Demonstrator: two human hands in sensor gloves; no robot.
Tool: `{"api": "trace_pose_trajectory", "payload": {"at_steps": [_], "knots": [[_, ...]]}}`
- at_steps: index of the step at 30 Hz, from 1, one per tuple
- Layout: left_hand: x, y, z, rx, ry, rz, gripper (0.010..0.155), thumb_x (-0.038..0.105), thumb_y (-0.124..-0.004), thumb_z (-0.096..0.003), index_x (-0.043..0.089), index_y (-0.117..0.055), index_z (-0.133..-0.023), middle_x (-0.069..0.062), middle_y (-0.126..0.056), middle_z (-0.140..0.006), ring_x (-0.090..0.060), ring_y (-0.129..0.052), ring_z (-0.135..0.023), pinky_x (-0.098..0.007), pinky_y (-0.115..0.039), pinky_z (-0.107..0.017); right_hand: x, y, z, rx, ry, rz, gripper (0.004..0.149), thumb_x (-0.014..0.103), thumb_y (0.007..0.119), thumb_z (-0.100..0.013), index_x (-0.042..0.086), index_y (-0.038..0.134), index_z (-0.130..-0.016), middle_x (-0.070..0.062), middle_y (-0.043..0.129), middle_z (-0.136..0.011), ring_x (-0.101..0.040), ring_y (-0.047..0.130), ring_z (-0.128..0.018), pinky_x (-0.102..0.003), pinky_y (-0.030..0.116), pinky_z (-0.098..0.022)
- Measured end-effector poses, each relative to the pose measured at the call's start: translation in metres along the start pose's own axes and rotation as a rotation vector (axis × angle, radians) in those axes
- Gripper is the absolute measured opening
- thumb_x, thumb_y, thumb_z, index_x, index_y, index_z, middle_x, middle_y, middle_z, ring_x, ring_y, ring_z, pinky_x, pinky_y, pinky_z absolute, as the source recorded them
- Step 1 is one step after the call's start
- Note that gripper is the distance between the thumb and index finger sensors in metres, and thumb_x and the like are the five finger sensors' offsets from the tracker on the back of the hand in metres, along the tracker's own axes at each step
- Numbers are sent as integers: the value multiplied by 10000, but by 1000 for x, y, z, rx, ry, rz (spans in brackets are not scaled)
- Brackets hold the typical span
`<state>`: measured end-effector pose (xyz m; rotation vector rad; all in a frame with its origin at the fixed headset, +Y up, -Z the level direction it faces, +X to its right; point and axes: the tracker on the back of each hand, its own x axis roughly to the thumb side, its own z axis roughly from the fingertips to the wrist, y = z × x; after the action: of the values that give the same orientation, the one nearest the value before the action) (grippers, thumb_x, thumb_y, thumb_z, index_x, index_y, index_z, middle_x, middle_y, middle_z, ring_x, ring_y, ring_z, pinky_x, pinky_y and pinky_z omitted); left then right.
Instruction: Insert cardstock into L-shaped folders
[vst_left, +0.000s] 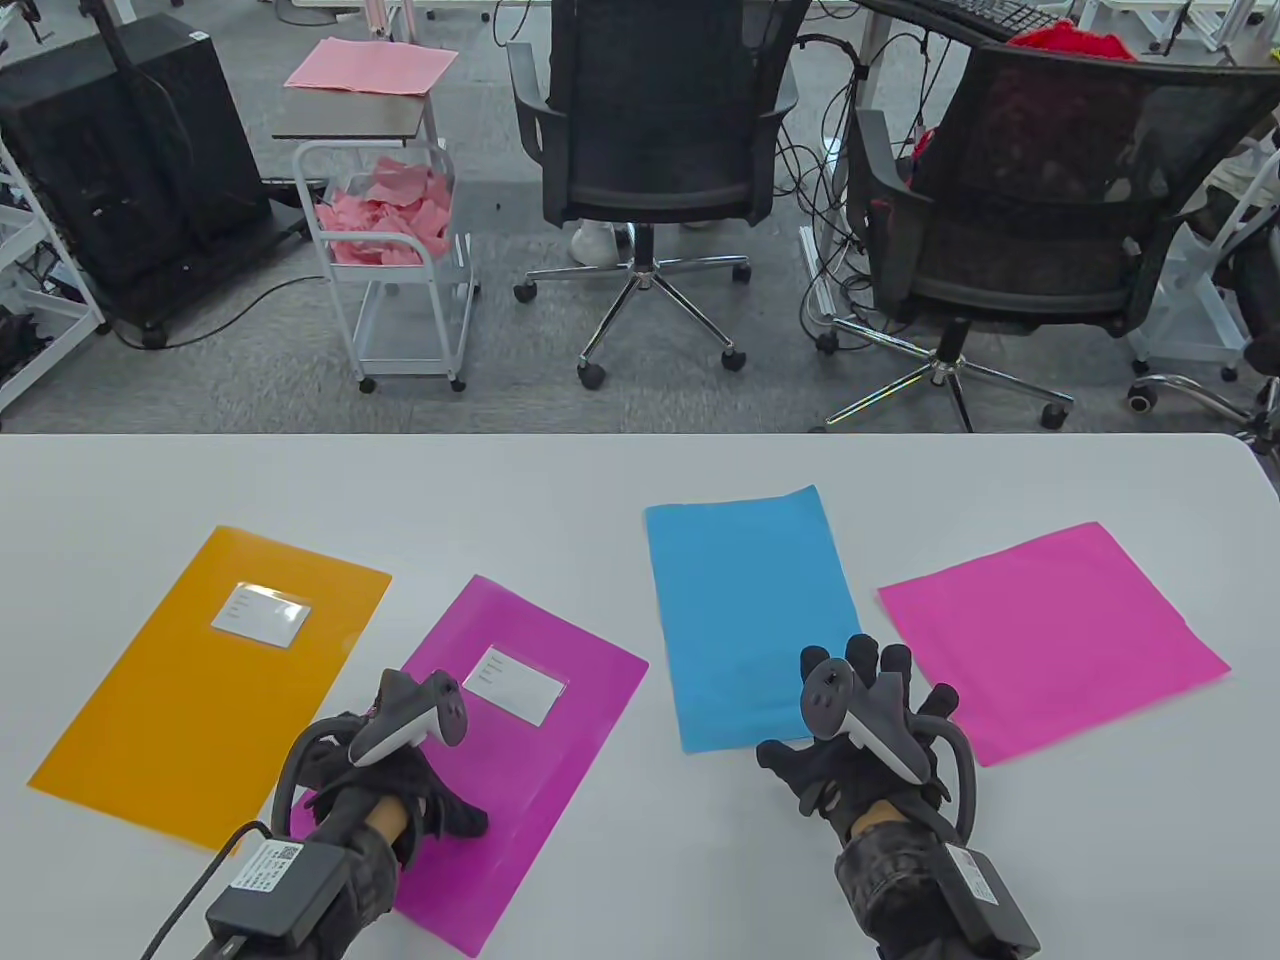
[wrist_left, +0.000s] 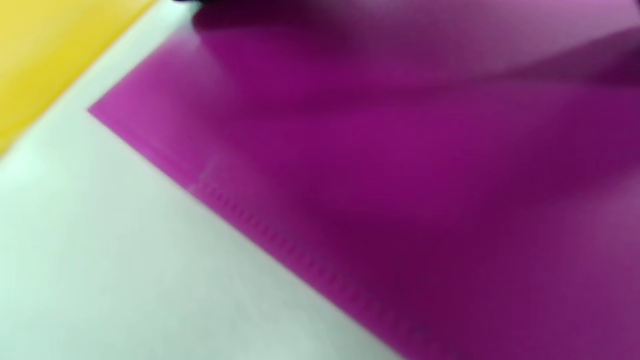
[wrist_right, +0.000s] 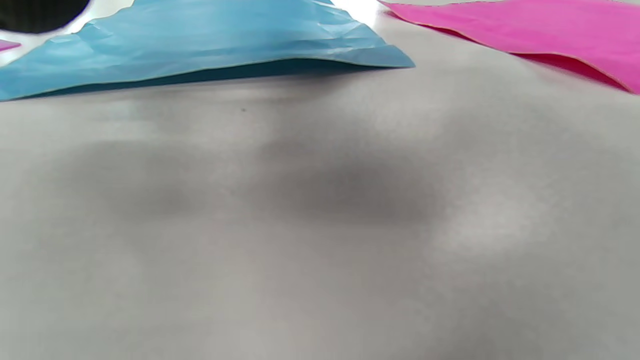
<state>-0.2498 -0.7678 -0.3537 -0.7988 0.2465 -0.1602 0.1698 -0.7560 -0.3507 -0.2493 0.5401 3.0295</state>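
Four flat sheets are lying across the white table. Far left, an orange folder (vst_left: 215, 680) with a white label pocket is sitting angled. Just beside it, a magenta folder (vst_left: 520, 740) with its own label is lying tilted the same way. Right of centre, blue cardstock (vst_left: 750, 615) is resting slightly wrinkled, its near edge lifting. Far right, pink cardstock (vst_left: 1050, 640) is lying apart.

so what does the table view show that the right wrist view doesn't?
Table view only: the orange folder, the label on the magenta folder, both hands, the left hand over that folder, the right hand at the blue sheet's near corner.

Right wrist view only: the blue sheet's near edge lifted off the table, with creases.

Both: the blue sheet, the pink sheet, the table.
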Motion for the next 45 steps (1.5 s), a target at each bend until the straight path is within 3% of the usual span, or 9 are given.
{"api": "trace_pose_trajectory", "payload": {"at_steps": [14, 22, 26, 30, 33, 36, 39, 42, 45], "knots": [[-3, 0, 0, 121, 18, 49, 1481, 848, -842, -96, 1, 10, -963, -424, -296, -1010, -654, -561, -961, -785, -405, -661, -6, -5, 0, -22, -24, -96, 967, 821, 620, -284, 444, -15, -908, -35, -116, -1045, -347, -45, -987, -742, 102, -655], [2, 5, 20, 394, -26, 97, 1191, 657, -939, -149, 55, -371, -1005, -126, -785, -877, -357, -970, -623, -587, -751, -629, 4, -4, 2, -76, -80, -120, 953, 776, 659, -300, 426, 31, -926, -61, -9, -1077, -340, 94, -1022, -750, 264, -684], [-24, 18, 34, 433, -296, 433, 918, 495, -1006, -229, 125, -570, -947, -33, -941, -665, -205, -1126, -335, -509, -859, -545, 13, -15, 11, -207, -208, -337, 921, 709, 705, -313, 360, 150, -961, -130, 229, -1095, -403, 403, -975, -621, 581, -607], [-48, 42, 55, 321, -694, 623, 863, 453, -1010, -292, 142, -563, -961, -52, -929, -673, -240, -1102, -334, -527, -830, -557, 25, -27, 22, -250, -400, -590, 919, 697, 723, -318, 285, 239, -981, -177, 353, -1071, -429, 520, -884, -544, 676, -493], [-48, 56, 73, 349, -841, 492, 870, 482, -1003, -286, 177, -558, -969, -33, -925, -700, -224, -1106, -362, -520, -834, -567, 42, -26, 27, -137, -595, -815, 926, 688, 739, -329, 201, 302, -984, -197, 468, -1044, -432, 649, -812, -513, 736, -416], [-31, 54, 81, 377, -896, 276, 881, 497, -1001, -275, 232, -541, -979, -16, -908, -741, -224, -1101, -419, -525, -814, -597, 62, -16, 26, 162, -815, -1065, 822, 583, 759, -406, 96, 386, -953, -214, 781, -835, -369, 902, -540, -423, 827, -244], [-21, 44, 79, 494, -865, 131, 967, 548, -981, -247, 210, -472, -996, -53, -852, -816, -271, -1090, -529, -554, -789, -609, 72, -3, 26, 433, -798, -1110, 555, 431, 767, -413, 94, 641, -835, -157, 979, -514, -307, 984, -260, -389, 849, -52], [-19, 27, 70, 601, -737, -14, 1049, 629, -886, -297, 179, -296, -1038, -244, -531, -1046, -485, -823, -918, -650, -671, -643, 73, 4, 23, 535, -745, -1227, 483, 389, 756, -430, 61, 698, -780, -164, 987, -436, -252, 993, -149, -301, 861, 27], [-11, 4, 69, 572, -737, -79, 1090, 702, -818, -294, 162, -224, -1032, -215, -424, -1082, -501, -723, -975, -670, -651, -646, 71, 20, 23, 562, -489, -1200, 492, 396, 731, -443, 48, 675, -786, -146, 987, -433, -216, 1001, -133, -248, 883, 36]]}}
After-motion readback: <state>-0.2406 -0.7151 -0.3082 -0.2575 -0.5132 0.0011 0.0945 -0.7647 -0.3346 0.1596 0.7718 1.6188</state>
